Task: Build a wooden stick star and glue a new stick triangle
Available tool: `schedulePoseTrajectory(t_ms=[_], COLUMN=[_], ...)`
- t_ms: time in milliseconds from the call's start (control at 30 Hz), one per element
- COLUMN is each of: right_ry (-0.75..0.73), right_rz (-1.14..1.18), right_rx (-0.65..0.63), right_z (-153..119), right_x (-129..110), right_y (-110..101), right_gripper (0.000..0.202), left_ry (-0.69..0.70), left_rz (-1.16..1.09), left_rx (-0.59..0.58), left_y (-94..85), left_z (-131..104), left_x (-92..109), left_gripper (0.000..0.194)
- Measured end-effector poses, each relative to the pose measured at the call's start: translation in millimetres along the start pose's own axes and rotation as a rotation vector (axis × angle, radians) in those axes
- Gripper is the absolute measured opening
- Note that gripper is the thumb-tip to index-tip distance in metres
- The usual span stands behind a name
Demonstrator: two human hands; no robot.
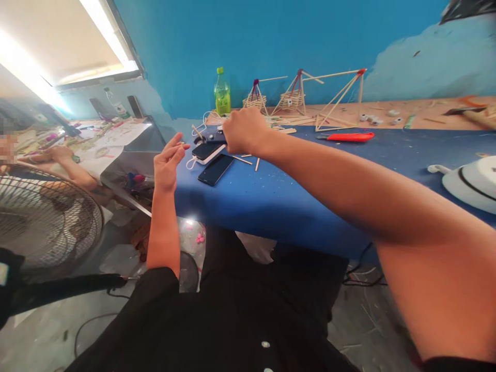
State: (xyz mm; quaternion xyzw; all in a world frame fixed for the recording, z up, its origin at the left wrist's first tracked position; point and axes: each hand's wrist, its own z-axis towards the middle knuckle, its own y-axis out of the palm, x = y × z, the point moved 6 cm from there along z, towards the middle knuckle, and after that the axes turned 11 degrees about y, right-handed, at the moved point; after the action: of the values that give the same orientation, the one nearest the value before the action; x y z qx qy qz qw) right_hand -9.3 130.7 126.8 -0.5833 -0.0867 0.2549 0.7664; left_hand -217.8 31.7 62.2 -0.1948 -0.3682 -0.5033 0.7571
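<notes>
My left hand is raised over the left edge of the blue table, its thumb and fingertips pinched on something small that I cannot make out. My right hand is closed above the table's back part, near thin wooden sticks; what it holds, if anything, is hidden. Between the hands a phone rests on a white power bank with a cable. A second dark phone lies in front. Behind my right hand stand stick frames bound at their tops.
A green bottle stands by the wall. Right of the sticks lies a red cutter; a white round object sits at the far right. A fan is at the left, with another person's arm behind it.
</notes>
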Motion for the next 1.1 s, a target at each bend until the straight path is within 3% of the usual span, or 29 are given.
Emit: schedulePoseTrajectory(t_ms=[133, 233, 333, 400, 433, 567, 633, 667, 700, 733, 767, 833, 933, 967, 1033, 1100], right_ry=[-0.061, -0.077, -0.022, 0.048, 0.085, 0.157, 0.194, 0.214, 0.231, 0.243, 0.25, 0.257, 0.238, 0.226, 0.203, 0.188], right_rz=[-0.236, -0.287, -0.297, -0.253, -0.224, -0.144, -0.068, -0.029, 0.007, 0.033, 0.047, 0.064, 0.104, 0.121, 0.155, 0.195], right_rx=[-0.028, -0.075, -0.148, -0.19, -0.205, -0.243, -0.249, -0.25, -0.25, -0.25, -0.248, -0.229, -0.197, -0.188, -0.164, -0.118], right_z=[-35.2, -55.4, -75.8, -93.0, -102.8, -144.8, -162.5, -169.8, -176.1, -181.5, -186.2, -193.8, -203.0, -205.7, -210.1, -213.3], right_x=[-4.7, -2.8, 7.8, 18.4, 24.0, 41.5, 49.1, 52.6, 55.6, 58.1, 59.9, 62.0, 61.3, 60.7, 60.1, 61.4], right_y=[7.1, 7.4, 9.1, 10.5, 11.1, 15.8, 17.7, 18.4, 18.7, 18.8, 18.7, 17.2, 15.7, 16.0, 17.0, 16.5], right_gripper=[0.042, 0.04, 0.043, 0.046, 0.046, 0.039, 0.036, 0.035, 0.034, 0.032, 0.03, 0.027, 0.025, 0.025, 0.025, 0.028], left_ry=[0.065, 0.078, 0.103, 0.063, 0.024, -0.203, -0.357, -0.393, -0.388, -0.293, -0.224, -0.187, -0.226, -0.235, -0.218, -0.202], left_rz=[0.0, -0.032, -0.097, -0.106, -0.093, 0.007, 0.046, 0.068, 0.089, 0.078, 0.064, 0.054, 0.078, 0.122, 0.253, 0.305], left_rx=[-0.266, -0.212, -0.082, -0.14, -0.231, -0.893, -1.159, -1.117, -0.961, -0.605, -0.406, -0.168, 0.358, 0.461, 0.517, 0.368], left_y=[33.1, 39.1, 28.5, 22.2, 20.8, 20.5, 9.6, -1.5, -16.4, -40.4, -61.6, -98.1, -146.9, -151.6, -142.7, -113.9], left_z=[5.6, 8.8, 15.0, 16.8, 15.5, -13.2, -26.5, -19.9, -4.1, 22.9, 42.4, 72.2, 88.4, 84.8, 70.8, 53.3], left_x=[7.6, 1.2, -6.7, -9.8, -10.1, -6.8, -9.8, -12.7, -16.2, -16.4, -17.7, -27.1, -45.8, -50.8, -57.5, -65.3], left_gripper=[0.007, 0.02, 0.028, 0.029, 0.029, 0.029, 0.031, 0.034, 0.039, 0.047, 0.053, 0.074, 0.092, 0.087, 0.07, 0.058])
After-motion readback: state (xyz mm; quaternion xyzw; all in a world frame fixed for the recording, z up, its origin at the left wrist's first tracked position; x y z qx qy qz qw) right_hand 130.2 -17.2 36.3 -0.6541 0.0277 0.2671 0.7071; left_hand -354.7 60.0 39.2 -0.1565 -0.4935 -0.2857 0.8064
